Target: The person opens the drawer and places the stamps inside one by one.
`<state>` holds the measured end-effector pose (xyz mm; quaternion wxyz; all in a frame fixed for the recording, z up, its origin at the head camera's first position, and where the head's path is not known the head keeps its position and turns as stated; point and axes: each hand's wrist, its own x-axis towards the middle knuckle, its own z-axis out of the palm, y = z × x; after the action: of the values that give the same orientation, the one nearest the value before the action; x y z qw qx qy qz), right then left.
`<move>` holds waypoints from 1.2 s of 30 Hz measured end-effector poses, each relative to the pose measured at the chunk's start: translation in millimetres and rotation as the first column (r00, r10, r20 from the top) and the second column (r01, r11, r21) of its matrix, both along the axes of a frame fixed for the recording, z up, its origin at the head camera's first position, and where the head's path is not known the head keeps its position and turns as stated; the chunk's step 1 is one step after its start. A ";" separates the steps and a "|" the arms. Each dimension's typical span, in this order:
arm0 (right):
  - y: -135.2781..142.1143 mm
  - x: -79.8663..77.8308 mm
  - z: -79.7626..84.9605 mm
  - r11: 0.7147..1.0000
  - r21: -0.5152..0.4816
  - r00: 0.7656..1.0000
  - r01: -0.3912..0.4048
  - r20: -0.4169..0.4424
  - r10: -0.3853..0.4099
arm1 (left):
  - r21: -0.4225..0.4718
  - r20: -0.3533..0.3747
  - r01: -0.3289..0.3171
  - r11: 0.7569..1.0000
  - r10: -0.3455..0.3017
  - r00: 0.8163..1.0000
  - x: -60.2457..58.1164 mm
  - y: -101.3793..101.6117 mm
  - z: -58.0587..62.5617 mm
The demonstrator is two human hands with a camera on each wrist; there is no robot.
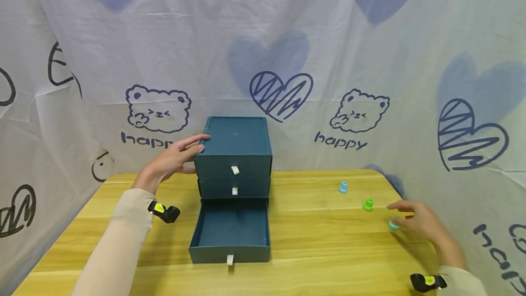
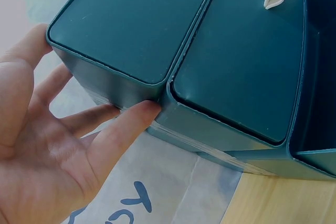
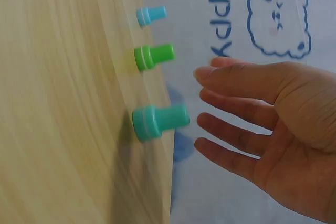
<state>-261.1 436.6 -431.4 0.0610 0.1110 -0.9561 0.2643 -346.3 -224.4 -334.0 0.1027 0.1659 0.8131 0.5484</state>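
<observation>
A dark teal drawer unit (image 1: 236, 136) stands on the wooden table, its bottom drawer (image 1: 232, 254) pulled out with nothing visible inside. My left hand (image 1: 168, 163) rests against the unit's upper left side, fingers spread and touching its edge and wall, as the left wrist view also shows. Above a teal stamp-like peg (image 3: 160, 121) my right hand (image 1: 423, 223) hovers with fingers loosely extended; in the right wrist view a gap separates fingertips and peg. Beyond it stand a green peg (image 1: 368, 204) and a light blue peg (image 1: 343, 187), both upright on the table.
White pull tabs (image 1: 235, 170) mark the drawer fronts. Behind and beside the wooden table (image 1: 312, 241) hangs a pale curtain (image 1: 213, 44) printed with hearts and bears. The pegs stand in a slanting row near the table's right edge.
</observation>
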 end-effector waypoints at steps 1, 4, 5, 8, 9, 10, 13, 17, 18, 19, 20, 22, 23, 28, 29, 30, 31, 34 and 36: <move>3.1 0.4 -0.8 1.000 -0.003 1.000 0.017 0.008 -0.017 | 0.001 0.000 -0.001 1.000 0.001 1.000 0.2 0.1 0.0; 10.5 1.2 -3.0 0.998 -0.013 0.997 0.067 0.029 -0.067 | 0.003 -0.005 0.006 1.000 -0.006 1.000 1.3 0.3 0.2; 12.7 1.1 -4.1 0.997 -0.015 0.997 0.074 0.033 -0.074 | 0.005 -0.006 0.007 1.000 -0.007 1.000 1.8 0.4 0.4; 18.0 0.4 -8.5 0.996 -0.022 0.996 0.083 0.039 -0.082 | 0.010 -0.008 0.016 1.000 -0.016 1.000 2.2 0.1 0.7; 19.7 0.1 -10.4 0.997 -0.030 0.996 0.076 0.040 -0.075 | 0.012 -0.006 0.017 1.000 -0.016 1.000 2.1 -0.1 0.8; 21.5 -0.4 -12.2 0.997 -0.037 0.997 0.067 0.041 -0.066 | 0.013 -0.005 0.017 1.000 -0.017 1.000 2.1 -0.2 0.8; 25.9 -1.6 -17.4 0.996 -0.075 0.997 0.053 0.062 -0.048 | 0.013 -0.003 0.015 1.000 -0.015 1.000 1.9 -0.5 0.8; 30.2 -2.8 -22.8 0.991 -0.125 0.993 0.045 0.110 -0.032 | 0.013 0.001 0.006 1.000 -0.006 1.000 1.9 -0.2 0.6; 30.7 -3.0 -23.8 0.990 -0.137 0.992 0.045 0.122 -0.028 | 0.013 0.001 0.005 1.000 -0.005 1.000 2.0 -0.1 0.6; 31.2 -3.2 -24.6 0.989 -0.144 0.991 0.046 0.133 -0.027 | 0.013 0.002 0.005 1.000 -0.005 1.000 2.1 0.1 0.7; 31.7 -3.5 -25.3 0.988 -0.148 0.989 0.050 0.145 -0.028 | 0.012 0.002 0.005 1.000 -0.005 1.000 2.3 0.3 0.8; 32.3 -3.9 -26.2 0.988 -0.149 0.987 0.048 0.157 -0.024 | 0.010 0.001 0.006 1.000 -0.006 1.000 2.5 0.6 1.0; 32.3 -4.1 -26.6 0.987 -0.151 0.987 0.050 0.159 -0.025 | 0.010 0.000 0.007 1.000 -0.007 1.000 2.6 0.8 1.2; 31.7 -5.1 -27.9 0.991 -0.121 0.989 0.058 0.145 -0.040 | 0.014 -0.001 0.012 1.000 -0.012 1.000 2.7 0.9 2.1; 31.2 -5.3 -28.0 0.992 -0.111 0.988 0.068 0.143 -0.051 | 0.015 -0.002 0.014 1.000 -0.014 1.000 2.8 0.9 2.3; 30.7 -5.3 -28.0 0.992 -0.102 0.989 0.070 0.140 -0.056 | 0.015 -0.002 0.015 1.000 -0.015 1.000 2.9 1.0 2.5; 30.4 -5.4 -27.7 0.993 -0.096 0.988 0.075 0.140 -0.061 | 0.015 -0.003 0.016 1.000 -0.016 1.000 3.0 1.1 2.7; 29.1 -4.9 -27.5 0.993 -0.085 0.987 0.079 0.146 -0.066 | 0.014 -0.003 0.018 1.000 -0.018 1.000 3.3 1.4 3.1; 28.1 -4.8 -27.6 0.993 -0.087 0.987 0.077 0.150 -0.064 | 0.017 -0.003 0.019 1.000 -0.019 1.000 3.4 1.5 3.3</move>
<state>-266.0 464.7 -458.9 0.0048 0.0544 -0.9481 0.3134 -342.9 -222.9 -330.7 0.1055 0.1754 0.8070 0.5539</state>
